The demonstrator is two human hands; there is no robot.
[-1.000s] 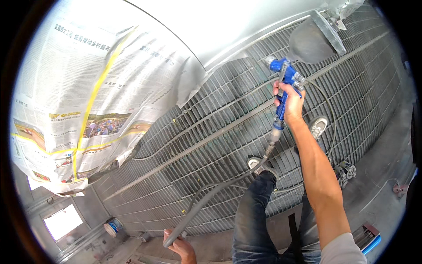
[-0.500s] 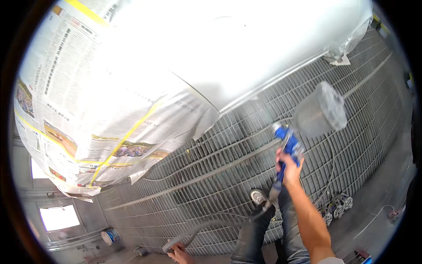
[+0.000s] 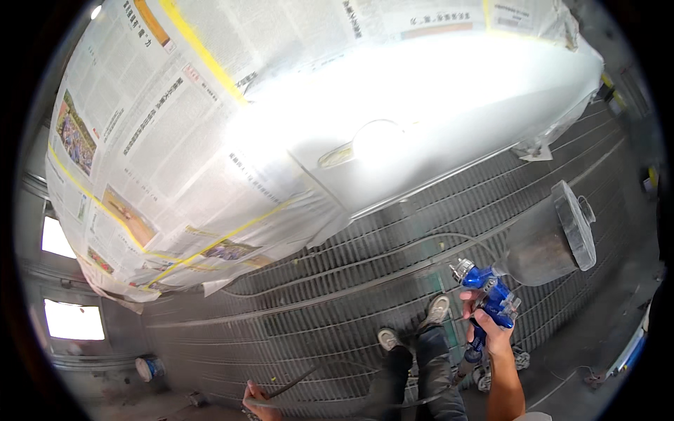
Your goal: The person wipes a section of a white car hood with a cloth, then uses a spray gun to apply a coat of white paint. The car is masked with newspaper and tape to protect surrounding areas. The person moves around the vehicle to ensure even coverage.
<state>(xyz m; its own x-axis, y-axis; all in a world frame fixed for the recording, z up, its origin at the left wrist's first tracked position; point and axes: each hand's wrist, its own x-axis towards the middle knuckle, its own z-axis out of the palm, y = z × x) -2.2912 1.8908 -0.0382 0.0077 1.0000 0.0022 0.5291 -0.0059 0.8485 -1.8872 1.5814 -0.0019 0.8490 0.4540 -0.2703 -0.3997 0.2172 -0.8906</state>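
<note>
My right hand (image 3: pixel 495 335) is wrapped round the handle of a blue spray gun (image 3: pixel 497 298). The gun's nozzle points left, and a large translucent grey cup (image 3: pixel 537 245) with a lid sticks out to its right. Low on the left, my left hand (image 3: pixel 260 405) has its fingers closed on a grey air hose (image 3: pixel 291 384). Ahead of the gun, a gap away, is a glossy white car door panel (image 3: pixel 393 165) with a handle recess. Newspaper sheets (image 3: pixel 189 133) joined with yellow tape cover the bodywork on the left and above it.
Slatted floor grating (image 3: pixel 330 281) runs beneath me, and my shoes (image 3: pixel 437 309) stand on it. A thin line (image 3: pixel 393 249) lies across the grating below the panel. Clear plastic film (image 3: pixel 540 144) hangs at the panel's right end. A white bucket (image 3: pixel 149 368) stands far left.
The spray gun and my right hand have moved down and right, away from the panel. My left hand is slightly lower and farther left. The view has shifted, showing more newspaper above the panel.
</note>
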